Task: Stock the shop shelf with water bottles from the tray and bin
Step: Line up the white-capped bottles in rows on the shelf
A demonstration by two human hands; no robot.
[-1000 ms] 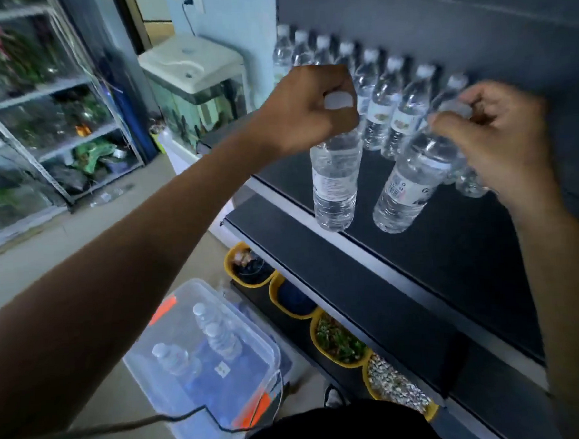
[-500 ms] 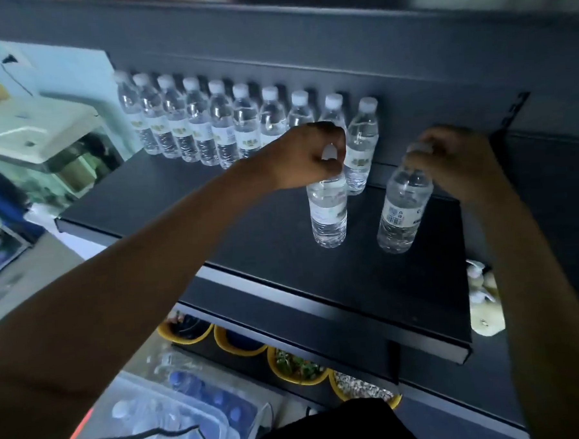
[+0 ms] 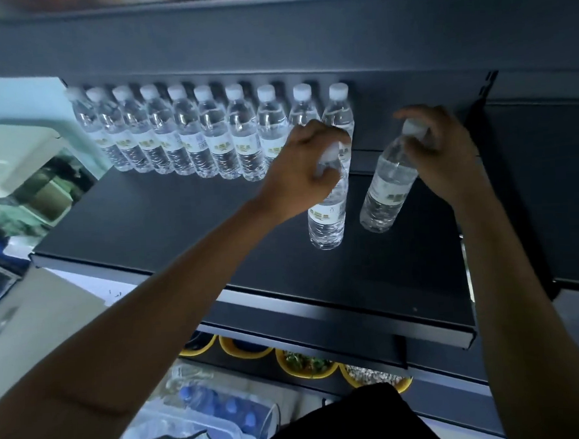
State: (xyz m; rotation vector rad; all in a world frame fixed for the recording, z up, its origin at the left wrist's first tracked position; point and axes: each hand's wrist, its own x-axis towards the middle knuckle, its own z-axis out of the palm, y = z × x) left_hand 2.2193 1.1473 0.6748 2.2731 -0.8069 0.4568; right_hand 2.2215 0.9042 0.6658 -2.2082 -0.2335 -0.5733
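The left hand [image 3: 307, 164] is curled over the top of the left bottle [image 3: 326, 217], so its cap and neck are mostly hidden; only a pale, blurred patch shows between the fingers. The right hand [image 3: 445, 154] pinches the white cap of the right bottle [image 3: 385, 190], with the fingertips covering the cap's far side. Both hands are clamped on their bottles and are apart, with a gap of bare shelf [image 3: 167, 225] between them. Whether either base rests fully on the shelf or hangs just above it cannot be told.

The left bottle stands close to upright, with its long axis vertical, cap up under the palm and base toward the person. The right bottle leans, its cap tipped up and toward the right hand and its base swung down toward the left bottle, just beside it but not touching.

Beyond and to the left of the left hand, a row [image 3: 190, 140] of bottles stands upright against the back panel, caps up. The two nearest that hand are partly covered by its knuckles, and the far-left end is smeared.

Below the left forearm, a clear bin [image 3: 232, 435] is blurred; blue-tinted bottle shapes lie inside, and its near side is cut off by the frame. Under the shelf edge, below both hands, yellow bowls [image 3: 299, 373] show only their front halves.
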